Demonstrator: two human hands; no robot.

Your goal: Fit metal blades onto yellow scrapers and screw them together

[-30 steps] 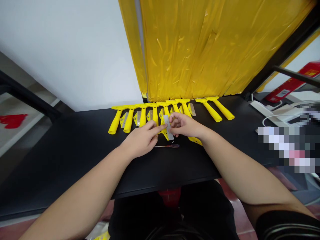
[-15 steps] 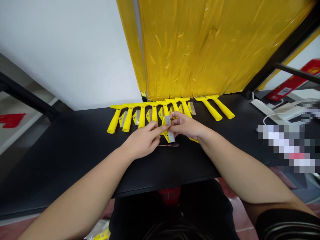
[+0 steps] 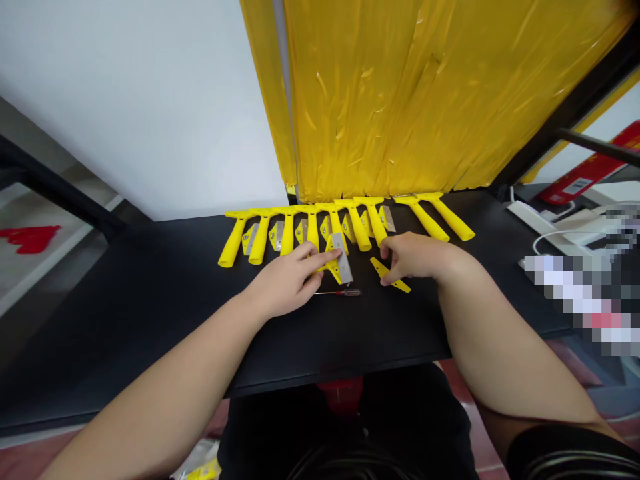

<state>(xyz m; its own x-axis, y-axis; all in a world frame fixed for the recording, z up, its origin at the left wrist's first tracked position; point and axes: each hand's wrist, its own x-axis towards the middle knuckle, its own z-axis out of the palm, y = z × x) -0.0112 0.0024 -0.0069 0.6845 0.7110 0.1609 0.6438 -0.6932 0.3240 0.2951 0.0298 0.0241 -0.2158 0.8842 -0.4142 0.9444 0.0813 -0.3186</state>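
My left hand (image 3: pixel 285 280) is closed on a yellow scraper whose grey metal blade (image 3: pixel 343 260) lies across its head, the index finger resting on the blade. To the right, my right hand (image 3: pixel 407 257) reaches down to a flat yellow plate (image 3: pixel 399 285) with small holes, its thumb and fingertips at the plate's upper part; whether they pinch it is hard to tell. A thin screwdriver (image 3: pixel 349 293) lies just in front of the blade.
Several yellow handles (image 3: pixel 233 243) stand in a row along the back, with bladed yellow pieces (image 3: pixel 276 235) between them. Two more handles (image 3: pixel 431 223) lie right of these. A white power strip (image 3: pixel 533 223) and cables are at the right.
My right hand has left the blade and moved right to the flat yellow plate, which now shows more. The blade sits more tilted under my left index finger.
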